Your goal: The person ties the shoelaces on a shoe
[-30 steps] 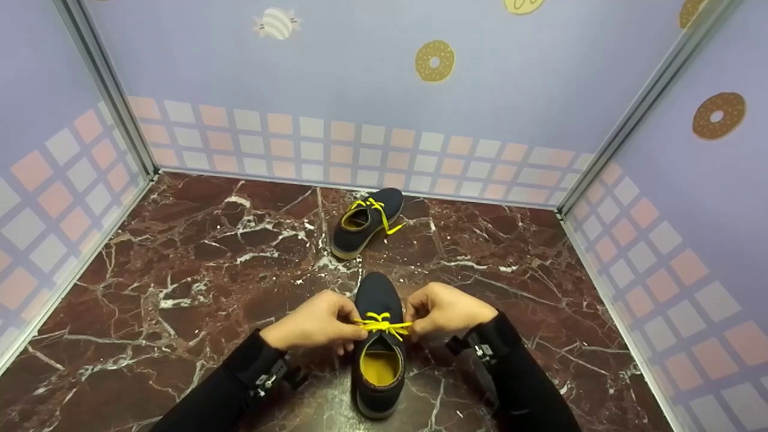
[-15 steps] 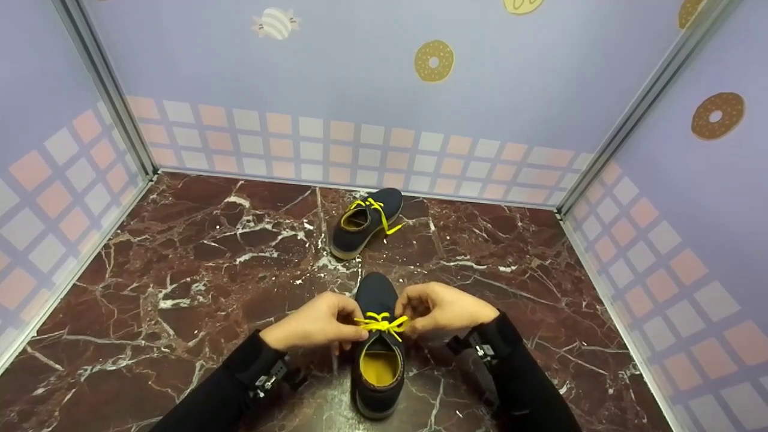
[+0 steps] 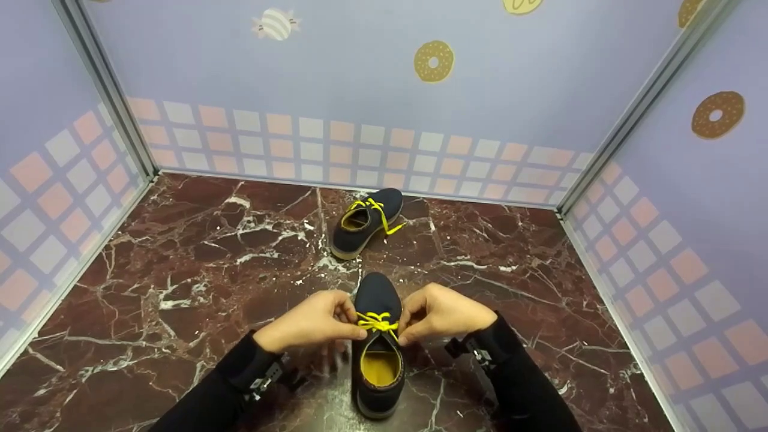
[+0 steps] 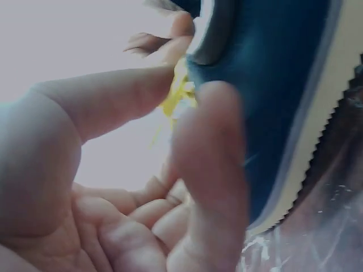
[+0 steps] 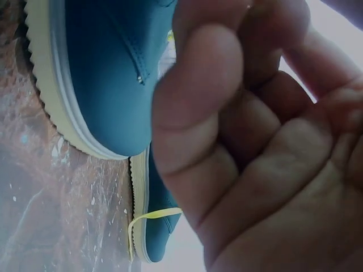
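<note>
A dark navy shoe (image 3: pixel 377 294) stands toe-away on the floor, its yellow shoelace (image 3: pixel 378 322) tied in a bow at the front of its opening. My left hand (image 3: pixel 315 321) is at the lace's left side, thumb and index finger bent around the yellow strand. In the left wrist view, the lace (image 4: pixel 180 93) shows between the blurred thumb and index tips. On the other side, my right hand (image 3: pixel 447 312) has curled fingers at the lace's right end, thumb tip by the shoe's edge. The right wrist view hides what lies between those fingers (image 5: pixel 195 102).
A second navy shoe (image 3: pixel 366 223) lies ahead near the back wall, one yellow lace end trailing onto the floor. The reddish-brown marble floor (image 3: pixel 252 252) meets patterned panels (image 3: pixel 336 144) at the back and both sides.
The lace stretched sideways between both hands has slackened; its right loop has drawn in. My right thumb has shifted slightly down and left. The shoes have stayed put.
</note>
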`<state>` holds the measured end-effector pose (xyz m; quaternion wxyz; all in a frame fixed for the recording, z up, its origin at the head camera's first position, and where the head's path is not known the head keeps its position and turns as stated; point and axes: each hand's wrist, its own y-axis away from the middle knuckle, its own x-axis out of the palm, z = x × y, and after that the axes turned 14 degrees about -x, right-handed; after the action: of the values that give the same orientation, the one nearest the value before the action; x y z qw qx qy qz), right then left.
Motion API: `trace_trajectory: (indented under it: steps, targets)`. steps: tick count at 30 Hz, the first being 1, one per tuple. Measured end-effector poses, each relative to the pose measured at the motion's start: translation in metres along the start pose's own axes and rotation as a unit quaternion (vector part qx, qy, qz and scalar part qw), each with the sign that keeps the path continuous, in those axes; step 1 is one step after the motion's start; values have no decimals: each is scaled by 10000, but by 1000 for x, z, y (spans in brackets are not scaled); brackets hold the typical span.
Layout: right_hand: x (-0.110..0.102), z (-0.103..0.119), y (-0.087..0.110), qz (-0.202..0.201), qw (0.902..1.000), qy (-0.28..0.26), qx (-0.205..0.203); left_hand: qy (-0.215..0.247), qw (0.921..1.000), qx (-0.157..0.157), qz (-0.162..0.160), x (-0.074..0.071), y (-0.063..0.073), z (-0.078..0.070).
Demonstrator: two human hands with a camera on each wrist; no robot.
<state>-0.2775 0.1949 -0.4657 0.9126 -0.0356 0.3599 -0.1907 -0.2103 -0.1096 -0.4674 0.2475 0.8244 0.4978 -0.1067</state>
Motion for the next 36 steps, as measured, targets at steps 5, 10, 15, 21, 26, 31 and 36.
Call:
trace_trajectory:
  steps: [5, 10, 15, 21, 26, 31, 36]
  targets:
    - [3, 0, -4, 67, 9995, 316, -36, -605, 9967, 164, -518, -2, 4, -4]
    - [7, 1, -5, 12, 9987, 514, 51, -801, 9916, 418, -930, 4, 2, -5]
    - [8, 2, -5, 14, 9988, 444, 206, -725, 9895, 589, -1102, 10, -1, -5]
    - [6, 4, -4, 43, 9987, 338, 389, -893, 9842, 820, -1287, 17, -4, -4]
    - [5, 5, -4, 60, 9977, 406, 539, -1117, 9801, 895, -1373, 21, -5, -2]
    - [4, 6, -2, 41, 9963, 510, 690, -1171, 9794, 924, -1364, 21, -6, -1]
    - [3, 5, -1, 105, 9958, 489, 773, -1134, 9816, 853, -1277, 20, -7, -1]
